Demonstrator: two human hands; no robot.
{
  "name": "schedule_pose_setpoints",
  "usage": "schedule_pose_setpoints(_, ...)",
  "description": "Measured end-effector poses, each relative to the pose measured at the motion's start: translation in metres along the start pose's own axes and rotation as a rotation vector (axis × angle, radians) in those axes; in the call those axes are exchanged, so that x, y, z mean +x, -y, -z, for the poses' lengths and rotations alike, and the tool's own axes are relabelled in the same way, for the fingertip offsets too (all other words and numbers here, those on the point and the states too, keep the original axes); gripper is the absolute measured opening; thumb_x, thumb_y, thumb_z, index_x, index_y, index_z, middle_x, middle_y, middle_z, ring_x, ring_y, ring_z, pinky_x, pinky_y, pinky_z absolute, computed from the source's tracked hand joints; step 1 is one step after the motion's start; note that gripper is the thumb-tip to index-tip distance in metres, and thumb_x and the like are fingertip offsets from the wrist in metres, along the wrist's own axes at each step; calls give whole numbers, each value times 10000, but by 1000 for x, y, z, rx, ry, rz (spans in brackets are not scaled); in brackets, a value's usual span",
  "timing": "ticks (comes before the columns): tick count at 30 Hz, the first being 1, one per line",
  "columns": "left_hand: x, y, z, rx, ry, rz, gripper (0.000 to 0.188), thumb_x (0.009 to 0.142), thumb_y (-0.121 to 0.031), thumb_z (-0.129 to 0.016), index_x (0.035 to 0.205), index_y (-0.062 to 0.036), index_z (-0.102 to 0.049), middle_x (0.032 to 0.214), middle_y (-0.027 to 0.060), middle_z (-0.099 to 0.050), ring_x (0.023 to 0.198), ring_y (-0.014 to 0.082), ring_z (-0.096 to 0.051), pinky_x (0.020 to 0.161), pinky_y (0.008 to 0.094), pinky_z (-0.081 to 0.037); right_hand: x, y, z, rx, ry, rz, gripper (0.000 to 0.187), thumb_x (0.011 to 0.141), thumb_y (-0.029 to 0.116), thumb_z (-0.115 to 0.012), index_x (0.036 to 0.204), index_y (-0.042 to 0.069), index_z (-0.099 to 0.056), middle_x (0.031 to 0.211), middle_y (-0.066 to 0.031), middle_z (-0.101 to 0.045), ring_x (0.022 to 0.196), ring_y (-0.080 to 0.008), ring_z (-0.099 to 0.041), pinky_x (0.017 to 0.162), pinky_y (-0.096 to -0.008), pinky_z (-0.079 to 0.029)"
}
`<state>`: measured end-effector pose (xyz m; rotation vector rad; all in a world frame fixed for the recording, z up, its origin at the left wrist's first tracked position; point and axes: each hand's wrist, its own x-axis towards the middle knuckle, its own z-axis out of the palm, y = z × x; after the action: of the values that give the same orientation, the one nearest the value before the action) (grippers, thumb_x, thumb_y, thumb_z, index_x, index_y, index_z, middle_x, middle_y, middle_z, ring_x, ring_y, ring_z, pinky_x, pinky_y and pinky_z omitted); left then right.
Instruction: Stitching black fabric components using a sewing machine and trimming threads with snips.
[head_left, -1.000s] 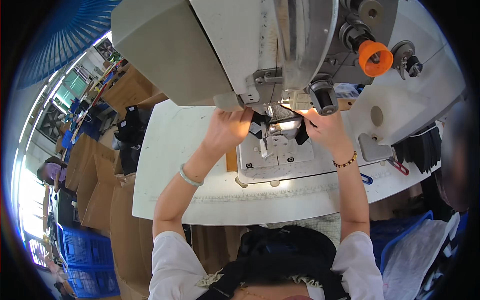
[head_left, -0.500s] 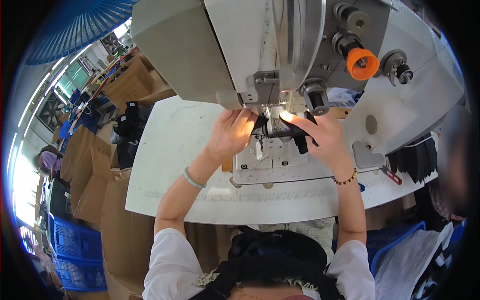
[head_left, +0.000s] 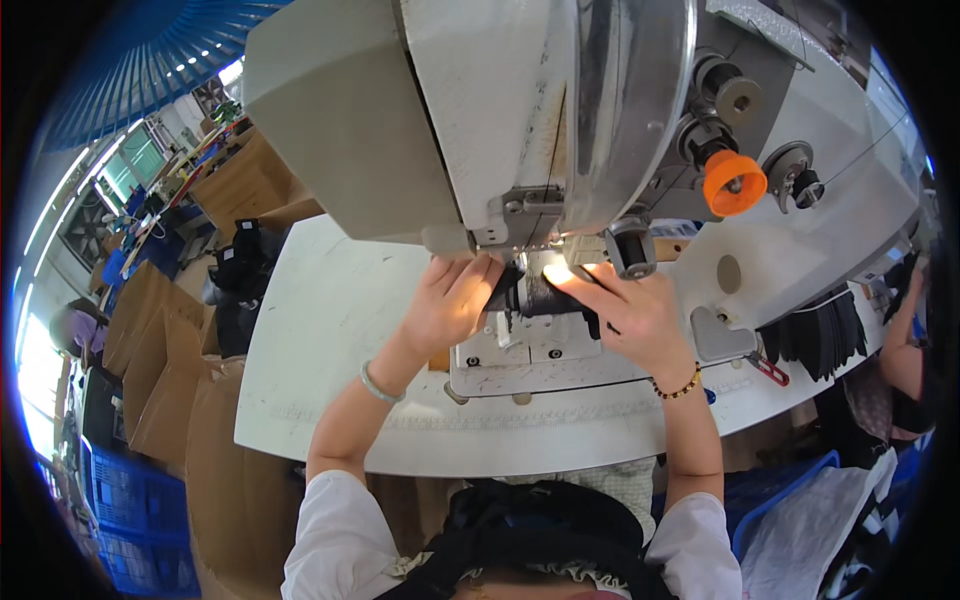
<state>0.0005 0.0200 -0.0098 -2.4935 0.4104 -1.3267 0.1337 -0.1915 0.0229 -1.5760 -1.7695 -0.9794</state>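
Observation:
A strip of black fabric (head_left: 543,297) lies under the lit needle area of a large grey-white sewing machine (head_left: 500,120). My left hand (head_left: 452,303) is closed on the fabric's left end, its fingertips partly hidden beneath the machine head. From the right, my right hand (head_left: 642,318) grips the other end between thumb and fingers, one fingertip brightly lit close to the needle. Below the fabric is the pale metal machine bed (head_left: 530,352), with a small white metal piece sticking up from it. The needle's tip is too small to make out.
An orange knob (head_left: 735,184) and thread tensioners jut from the machine at the right. Black strips (head_left: 815,335) hang over the table's right edge, near red-handled snips (head_left: 768,370). Cardboard boxes (head_left: 160,370) and blue crates (head_left: 140,510) stand left. Another person's arm (head_left: 905,340) shows far right.
The whole view has shifted slightly, so the machine and table sit lower. Both hands keep their hold on the fabric at the needle. The other person's arm at the far right has moved.

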Motion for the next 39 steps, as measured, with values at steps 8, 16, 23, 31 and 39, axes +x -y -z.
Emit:
schedule_pose_setpoints(8, 1, -7, 4, 3, -81, -22, 452, 584, -4, -533, 1019, 103, -596, 980, 161, -600, 802, 193, -603, 670, 280, -417, -4, 0, -2, 39, -25, 11, 518, 530, -10, -617, 1032, 106, -666, 684, 6, -487, 652, -173, -413, 547, -265, -392)
schedule_pose_setpoints(16, 4, -10, 10, 27, -60, -4, 406, 640, 9, -540, 1033, 95, -596, 970, 143, -603, 755, 158, -599, 661, 266, -418, -6, 3, -6, 66, -109, 15, 550, 540, -17, -610, 1064, 136, -674, 726, 38, -535, 617, -154, -399, 457, -234, -345)
schedule_pose_setpoints(23, 7, -17, 14, 35, -26, 17, 422, 650, 1, -536, 1059, 94, -581, 972, 142, -604, 762, 165, -607, 678, 262, -419, -9, -1, -5, 68, -80, -34, 553, 530, -35, -596, 1041, 156, -684, 884, 30, -621, 602, -159, -378, 453, -231, -328)
schedule_pose_setpoints(31, 6, -19, 13, 62, -16, 51, 434, 637, -7, -529, 1058, 83, -580, 976, 143, -601, 786, 185, -606, 696, 272, -398, -9, 1, -4, 115, -74, -111, 484, 506, -51, -605, 940, 144, -693, 986, 16, -634, 590, -170, -364, 448, -253, -321)
schedule_pose_setpoints(39, 6, -21, 16, 51, 15, 72, 431, 638, -9, -537, 1058, 73, -580, 975, 131, -600, 786, 180, -606, 696, 273, -401, -10, -7, -4, 168, -44, -66, 404, 487, -53, -607, 855, 103, -670, 998, -41, -623, 587, -191, -370, 459, -263, -328)
